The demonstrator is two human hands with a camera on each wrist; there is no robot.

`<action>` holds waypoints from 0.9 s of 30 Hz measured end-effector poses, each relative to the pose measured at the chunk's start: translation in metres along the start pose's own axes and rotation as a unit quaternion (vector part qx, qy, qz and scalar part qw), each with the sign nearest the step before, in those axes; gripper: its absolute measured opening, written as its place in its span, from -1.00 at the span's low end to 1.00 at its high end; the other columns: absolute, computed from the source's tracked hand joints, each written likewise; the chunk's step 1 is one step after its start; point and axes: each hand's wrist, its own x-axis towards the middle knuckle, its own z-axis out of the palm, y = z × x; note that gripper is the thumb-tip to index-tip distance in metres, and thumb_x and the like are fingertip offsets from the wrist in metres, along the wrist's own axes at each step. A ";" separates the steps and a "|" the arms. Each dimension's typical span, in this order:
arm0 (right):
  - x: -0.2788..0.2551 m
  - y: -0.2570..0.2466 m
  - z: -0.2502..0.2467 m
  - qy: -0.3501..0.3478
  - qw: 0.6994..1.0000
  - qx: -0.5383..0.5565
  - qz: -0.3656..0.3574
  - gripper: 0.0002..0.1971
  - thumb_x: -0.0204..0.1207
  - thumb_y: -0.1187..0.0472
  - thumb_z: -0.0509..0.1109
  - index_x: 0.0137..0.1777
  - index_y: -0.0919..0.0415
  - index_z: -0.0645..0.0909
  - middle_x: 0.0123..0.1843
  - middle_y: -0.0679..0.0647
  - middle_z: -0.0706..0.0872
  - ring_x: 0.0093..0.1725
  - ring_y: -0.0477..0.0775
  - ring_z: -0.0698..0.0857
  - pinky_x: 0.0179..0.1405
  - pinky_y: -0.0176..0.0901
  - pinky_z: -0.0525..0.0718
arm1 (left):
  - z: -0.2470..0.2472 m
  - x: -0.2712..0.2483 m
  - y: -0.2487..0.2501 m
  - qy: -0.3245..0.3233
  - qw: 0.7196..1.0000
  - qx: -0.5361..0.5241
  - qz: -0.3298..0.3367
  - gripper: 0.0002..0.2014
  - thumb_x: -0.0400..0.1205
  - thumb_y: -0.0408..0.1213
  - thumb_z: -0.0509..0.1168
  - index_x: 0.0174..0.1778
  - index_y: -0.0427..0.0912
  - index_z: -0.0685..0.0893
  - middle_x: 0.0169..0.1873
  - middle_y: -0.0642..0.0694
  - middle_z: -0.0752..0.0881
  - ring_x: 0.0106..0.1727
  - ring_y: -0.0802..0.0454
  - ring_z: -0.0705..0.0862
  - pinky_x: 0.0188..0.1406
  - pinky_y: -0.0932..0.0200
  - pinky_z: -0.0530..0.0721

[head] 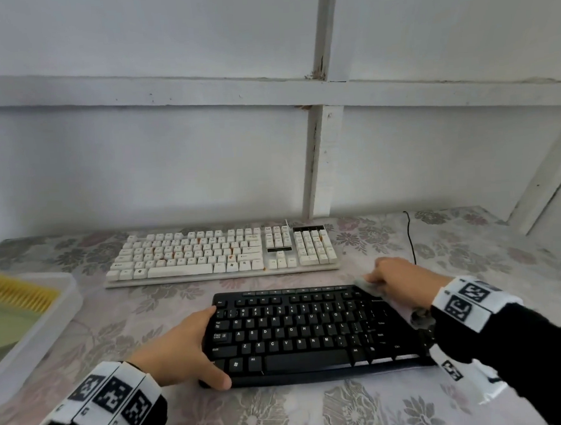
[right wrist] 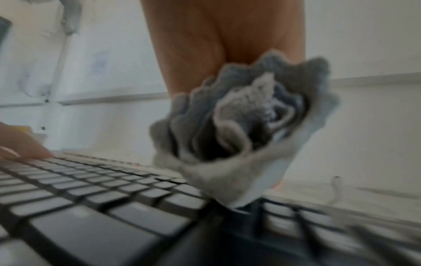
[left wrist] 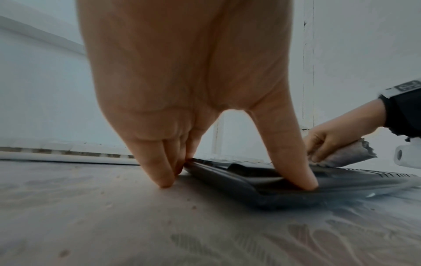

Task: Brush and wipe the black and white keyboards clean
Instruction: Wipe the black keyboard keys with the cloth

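Observation:
The black keyboard (head: 299, 332) lies near me on the flowered table. My left hand (head: 205, 346) grips its left end, fingers on the far edge and thumb (left wrist: 303, 178) on the near corner. My right hand (head: 385, 278) holds a bunched grey cloth (head: 365, 285) against the keyboard's far right corner. In the right wrist view the cloth (right wrist: 239, 135) touches the keys (right wrist: 114, 207), with motion blur. The white keyboard (head: 222, 252), with orange stains among its keys, sits farther back, untouched.
A translucent tray (head: 58, 311) at the left edge holds a yellow brush (head: 14, 291) and a green dish. A black cable (head: 410, 237) runs from the right hand's side to the back of the table. White wall and beams stand close behind.

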 end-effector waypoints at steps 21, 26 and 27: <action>0.037 -0.190 0.010 -0.003 0.977 -0.043 -0.210 -0.79 0.60 0.42 0.15 -0.08 0.17 0.58 -0.12 0.10 0.44 0.01 0.21 0.50 -0.09 -0.15 0.45 | -0.004 -0.001 0.003 0.037 0.995 0.088 0.020 -0.20 0.23 -0.25 0.64 0.24 0.19 0.30 0.24 0.16 0.43 0.19 0.25 0.45 0.01 0.48 0.42; 0.034 -0.157 0.013 -0.005 0.986 -0.050 -0.161 -0.72 0.61 0.36 0.18 -0.35 0.17 0.39 -0.05 0.11 0.49 0.17 0.16 0.50 0.29 0.08 0.53 | -0.003 0.000 -0.001 0.037 0.997 0.070 0.018 -0.17 0.23 -0.27 0.64 0.27 0.23 0.27 0.22 0.23 0.39 0.25 0.30 0.44 0.17 0.47 0.44; 0.033 -0.147 0.014 -0.001 0.987 -0.050 -0.155 -0.66 0.60 0.37 0.19 -0.41 0.13 0.33 0.06 0.14 0.55 0.22 0.18 0.52 0.30 0.08 0.55 | -0.003 0.001 -0.002 0.038 0.996 0.075 0.007 -0.08 0.21 -0.24 0.64 0.40 0.16 0.25 0.27 0.20 0.37 0.32 0.22 0.41 0.30 0.36 0.42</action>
